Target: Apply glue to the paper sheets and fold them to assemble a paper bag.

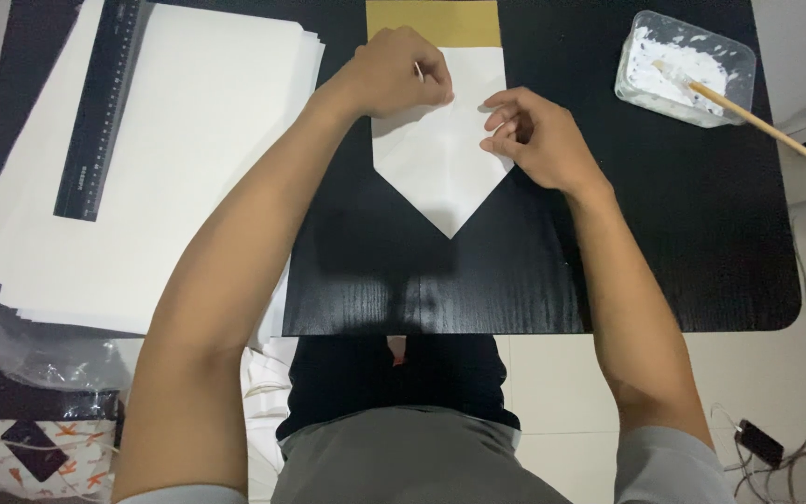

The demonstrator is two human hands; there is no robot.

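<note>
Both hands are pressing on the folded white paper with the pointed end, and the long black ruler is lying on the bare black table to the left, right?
Not quite. In the head view the long black ruler lies on the stack of white sheets, not the bare black table. Both the left hand and right hand do press the folded white paper.

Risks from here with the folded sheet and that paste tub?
1. Both hands, left hand and right hand, press only the upper part of the folded white paper; its pointed tip lies free and may shift, skewing the crease.
2. The brush handle juts past the paste tub near the right forearm; a bump might tip it.
</note>
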